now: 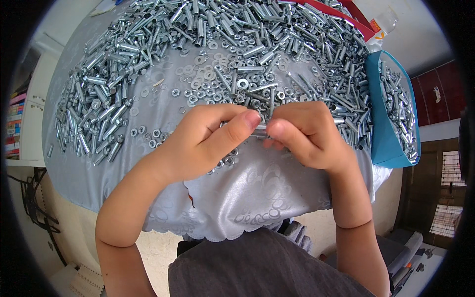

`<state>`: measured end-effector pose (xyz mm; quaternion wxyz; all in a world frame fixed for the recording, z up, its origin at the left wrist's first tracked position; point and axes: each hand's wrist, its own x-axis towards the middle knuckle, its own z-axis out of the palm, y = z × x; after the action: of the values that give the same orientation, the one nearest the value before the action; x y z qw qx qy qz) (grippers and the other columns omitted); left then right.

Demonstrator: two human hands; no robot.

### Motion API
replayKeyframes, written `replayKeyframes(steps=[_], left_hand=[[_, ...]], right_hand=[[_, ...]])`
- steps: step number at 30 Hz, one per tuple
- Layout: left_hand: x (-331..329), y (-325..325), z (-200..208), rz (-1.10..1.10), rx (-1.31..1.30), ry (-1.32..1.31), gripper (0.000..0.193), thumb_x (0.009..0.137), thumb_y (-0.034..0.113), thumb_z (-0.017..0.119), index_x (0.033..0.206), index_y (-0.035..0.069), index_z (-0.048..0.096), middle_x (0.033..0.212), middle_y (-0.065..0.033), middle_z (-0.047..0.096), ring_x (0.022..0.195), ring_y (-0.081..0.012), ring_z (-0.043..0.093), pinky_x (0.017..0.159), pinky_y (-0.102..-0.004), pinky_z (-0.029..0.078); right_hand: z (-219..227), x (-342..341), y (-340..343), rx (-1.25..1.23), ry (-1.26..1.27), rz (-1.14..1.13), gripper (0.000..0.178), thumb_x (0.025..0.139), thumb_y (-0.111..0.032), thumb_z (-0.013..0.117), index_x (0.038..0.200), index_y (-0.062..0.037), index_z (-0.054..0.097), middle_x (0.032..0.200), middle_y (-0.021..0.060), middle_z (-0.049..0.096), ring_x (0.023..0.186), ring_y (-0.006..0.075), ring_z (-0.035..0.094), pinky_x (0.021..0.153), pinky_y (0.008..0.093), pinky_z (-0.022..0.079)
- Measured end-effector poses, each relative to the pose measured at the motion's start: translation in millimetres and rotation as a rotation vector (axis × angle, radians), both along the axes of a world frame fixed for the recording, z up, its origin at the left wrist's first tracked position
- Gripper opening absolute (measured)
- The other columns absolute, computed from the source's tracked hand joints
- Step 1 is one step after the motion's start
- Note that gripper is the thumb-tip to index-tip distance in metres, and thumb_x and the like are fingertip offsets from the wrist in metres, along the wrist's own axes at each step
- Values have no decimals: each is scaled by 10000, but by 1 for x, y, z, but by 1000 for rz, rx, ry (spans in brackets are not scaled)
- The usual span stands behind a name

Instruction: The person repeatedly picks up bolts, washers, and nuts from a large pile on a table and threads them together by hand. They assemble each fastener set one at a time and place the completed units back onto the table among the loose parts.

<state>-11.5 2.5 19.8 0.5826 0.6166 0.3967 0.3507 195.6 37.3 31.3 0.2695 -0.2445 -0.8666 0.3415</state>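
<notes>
Evidently silvery and shiny, a slim metal part [260,130] sits near the front edge of the cloth-covered table [311,183], mostly hidden by fingers. The left hand [203,141] and right hand [311,136] are curled in, thumb and fingers pinching it. Beyond lie loose nuts [208,92] and heaped bolts [99,94]; a blue bin [380,126] flanks the right edge.

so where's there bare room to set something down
Best on the grey tablecloth between the left bolt pile, the loose nuts and the left forearm. The cloth's front strip below the right hand is bare too, but seems to drape. The far side and right of that hand are crowded.
</notes>
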Motion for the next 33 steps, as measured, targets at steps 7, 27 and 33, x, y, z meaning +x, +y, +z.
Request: replayKeyframes(steps=[7, 27, 33], left_hand=[[1, 1, 1, 27, -48, -77, 302, 902, 308, 506, 821, 30, 593, 592, 77, 419, 532, -1, 329, 458, -182, 263], [-2, 3, 0, -55, 7, -36, 287, 915, 292, 474, 823, 23, 511, 661, 10, 425, 619, -39, 376, 532, -212, 324], [1, 3, -2, -28, 498, 115, 227, 865, 235, 545, 797, 24, 493, 665, -64, 433, 579, -177, 423, 527, -301, 343]], right_hand=[[-1, -13, -7, 120, 82, -146, 252, 729, -227, 705, 696, -28, 554, 599, 93, 506, 486, 195, 478, 446, 299, 374], [-1, -8, -3, 206, 115, -130, 208, 730, -199, 686, 744, -27, 570, 583, 79, 495, 470, 214, 494, 432, 300, 373], [0, -7, -4, 56, 136, -47, 236, 788, -212, 630, 697, -19, 528, 554, 73, 447, 453, 198, 426, 429, 296, 328]])
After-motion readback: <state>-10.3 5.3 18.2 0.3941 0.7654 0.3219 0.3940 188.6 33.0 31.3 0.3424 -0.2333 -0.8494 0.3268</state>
